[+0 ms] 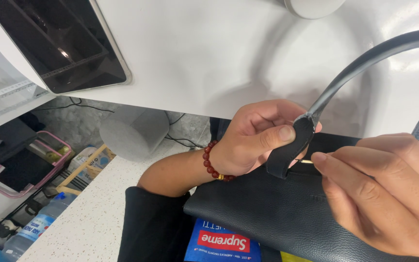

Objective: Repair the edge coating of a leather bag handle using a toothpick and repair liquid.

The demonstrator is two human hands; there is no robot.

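A dark navy leather handbag (277, 213) lies on my lap below the white table. My left hand (255, 138), with a red bead bracelet on its wrist, pinches the flat leather tab (289, 153) at the foot of the bag's curved handle (364, 60). My right hand (384, 191) holds a thin needle (306, 161) between thumb and forefinger, its tip touching the tab next to the bag's top edge. The handle arches up and to the right, out of view.
A white tabletop (209, 53) fills the top, with a dark-screened device (59, 43) at its left. A speckled white counter (88, 218) runs lower left. On the floor stand a grey cylinder (134, 131), a pink-rimmed box (20, 170) and a plastic bottle (30, 233).
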